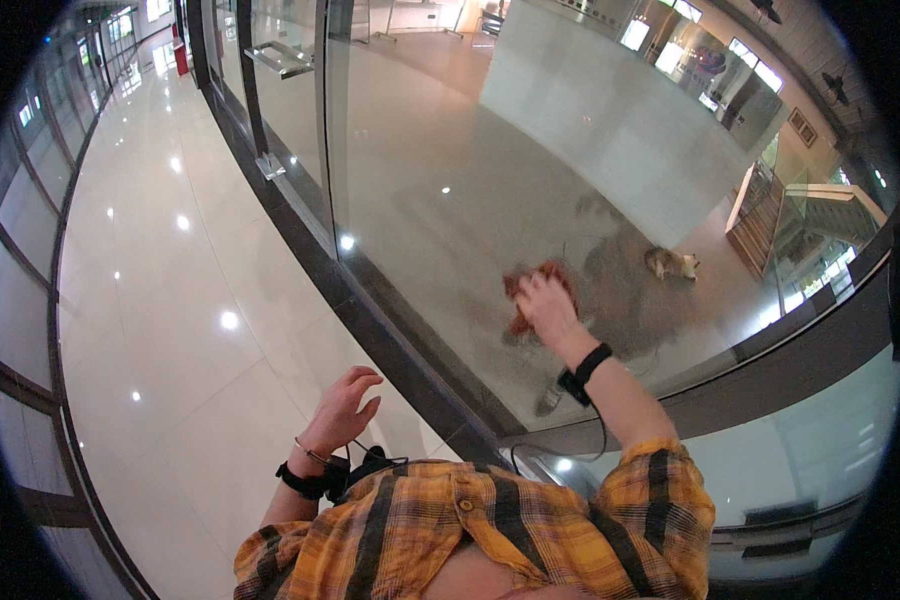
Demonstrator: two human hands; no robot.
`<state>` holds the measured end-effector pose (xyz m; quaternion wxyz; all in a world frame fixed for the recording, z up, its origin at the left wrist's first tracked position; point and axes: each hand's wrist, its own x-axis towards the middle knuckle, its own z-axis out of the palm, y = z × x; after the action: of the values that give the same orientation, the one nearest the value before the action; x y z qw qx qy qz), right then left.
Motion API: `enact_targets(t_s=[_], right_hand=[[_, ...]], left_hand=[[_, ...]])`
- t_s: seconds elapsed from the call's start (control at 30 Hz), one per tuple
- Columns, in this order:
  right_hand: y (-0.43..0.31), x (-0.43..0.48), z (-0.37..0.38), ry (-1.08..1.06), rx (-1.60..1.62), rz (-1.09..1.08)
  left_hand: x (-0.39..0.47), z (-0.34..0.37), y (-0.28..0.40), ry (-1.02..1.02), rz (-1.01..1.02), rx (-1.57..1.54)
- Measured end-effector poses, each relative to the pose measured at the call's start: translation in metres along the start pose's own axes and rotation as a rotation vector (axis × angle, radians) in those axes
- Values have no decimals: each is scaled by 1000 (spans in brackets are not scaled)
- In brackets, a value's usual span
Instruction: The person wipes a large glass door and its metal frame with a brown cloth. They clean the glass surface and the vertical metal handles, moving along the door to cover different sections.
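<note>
My right hand (547,306) presses a reddish-brown cloth (521,324) flat against a large glass panel (450,247). Some of the cloth shows around my fingers; the rest is under the palm. Slightly blurred, that hand reaches forward from a rolled plaid sleeve. My left hand (341,409) hangs in the air in front of my body, over the tiled floor, its fingers loosely bent and thumb apart, with nothing in it. Each wrist wears a black strap with a small device, and a cable runs from the right one.
A dark sill (390,330) runs along the foot of the glass. Further along is a glass door with a metal handle (281,58). Beyond the panel, a cat (671,264) lies near a pale counter (607,112). Glossy floor tiles (172,300) stretch down the corridor at left.
</note>
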<state>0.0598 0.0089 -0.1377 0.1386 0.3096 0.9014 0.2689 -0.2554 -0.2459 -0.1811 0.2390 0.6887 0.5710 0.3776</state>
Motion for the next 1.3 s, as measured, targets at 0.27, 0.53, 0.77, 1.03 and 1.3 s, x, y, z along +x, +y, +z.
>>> enact_targets(t_s=[0.27,0.53,0.77,1.03,1.3], right_hand=[[90,95,-121,762,-70,382],[-73,-4,97,-105,40,-8],[-30,-39,57,3,156,62],[102,-50,-125,982,61,669],[-41,-117,25,48,270,169]], left_hand=[[7,11,5,-43,9,-2],[6,12,0,-53,-49,-4],[-5,19,-21,-48,-141,-16],[28,26,4,-138,17,0],[27,25,16,-207,72,-14]])
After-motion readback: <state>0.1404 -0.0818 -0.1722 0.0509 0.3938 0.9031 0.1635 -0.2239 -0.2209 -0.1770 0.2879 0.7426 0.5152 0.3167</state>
